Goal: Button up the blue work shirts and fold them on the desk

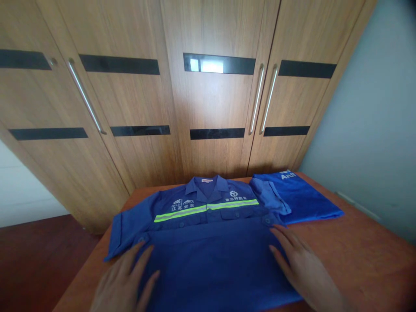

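A blue work shirt (208,234) with a yellow-green reflective stripe across the chest lies flat, front up, on a brown table (367,260). Its collar points away from me and both short sleeves are spread out. My left hand (125,281) lies flat and open on the shirt's lower left part, fingers apart. My right hand (303,271) rests open on the lower right part, fingers stretched toward the right sleeve. Neither hand grips the cloth.
A folded blue garment (302,197) with white lettering lies at the table's back right, touching the shirt's right sleeve. Wooden wardrobe doors (211,108) with metal handles stand right behind the table. A pale wall is on the right, dark floor on the left.
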A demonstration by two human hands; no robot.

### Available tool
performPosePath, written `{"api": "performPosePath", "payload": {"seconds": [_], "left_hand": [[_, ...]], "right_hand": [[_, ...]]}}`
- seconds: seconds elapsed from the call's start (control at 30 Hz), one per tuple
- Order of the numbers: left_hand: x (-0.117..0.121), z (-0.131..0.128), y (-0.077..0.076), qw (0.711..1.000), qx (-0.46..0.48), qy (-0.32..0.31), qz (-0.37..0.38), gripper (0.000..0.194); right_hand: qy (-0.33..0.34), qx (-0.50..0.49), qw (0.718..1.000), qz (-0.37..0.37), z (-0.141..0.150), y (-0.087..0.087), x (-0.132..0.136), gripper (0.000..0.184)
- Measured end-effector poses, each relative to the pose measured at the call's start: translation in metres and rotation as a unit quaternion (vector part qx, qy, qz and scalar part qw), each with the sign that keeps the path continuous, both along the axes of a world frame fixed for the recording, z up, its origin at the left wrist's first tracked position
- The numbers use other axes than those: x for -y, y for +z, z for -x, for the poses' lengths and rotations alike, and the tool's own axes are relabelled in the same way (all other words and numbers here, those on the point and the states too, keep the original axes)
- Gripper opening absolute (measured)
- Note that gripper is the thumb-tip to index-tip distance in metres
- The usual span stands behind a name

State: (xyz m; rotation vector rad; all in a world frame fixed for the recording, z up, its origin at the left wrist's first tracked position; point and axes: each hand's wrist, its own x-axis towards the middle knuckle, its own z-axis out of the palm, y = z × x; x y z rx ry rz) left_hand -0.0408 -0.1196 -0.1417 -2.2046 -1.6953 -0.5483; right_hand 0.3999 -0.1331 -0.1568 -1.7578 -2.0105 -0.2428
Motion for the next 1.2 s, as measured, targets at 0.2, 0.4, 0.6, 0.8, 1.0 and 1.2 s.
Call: {"api": "performPosePath", "payload": {"seconds": [0.2, 0.4, 0.6, 0.8, 1.0, 1.2], "left_hand": [[0.001, -0.105, -0.012, 0.966, -0.150, -0.200, -0.061, 0.070], [-0.002, -0.103, -0.034, 0.964, -0.149, -0.217, -0.028, 0.071], [0.001, -0.064, -0.029, 0.975, -0.138, -0.174, -0.004, 0.066], [0.001, 0.001, -0.041, 0.994, -0.089, -0.025, 0.049, 0.065], [0.001, 0.020, -0.042, 0.994, -0.062, 0.027, 0.088, 0.069], [-0.010, 0.020, -0.032, 0.991, -0.026, 0.072, 0.107, 0.067]], "right_hand": [[0.197, 0.043, 0.978, 0.059, 0.086, 0.003, 0.002, 0.052], [0.192, 0.042, 0.973, 0.121, 0.072, -0.017, 0.002, 0.058], [0.063, 0.053, 0.991, 0.108, 0.003, -0.040, 0.000, 0.057], [0.009, 0.050, 0.996, 0.067, -0.029, -0.048, 0.001, 0.057], [0.013, 0.013, 0.998, 0.058, -0.023, -0.051, 0.001, 0.055], [-0.004, -0.133, 0.987, 0.088, -0.036, -0.035, -0.012, 0.044]]}}
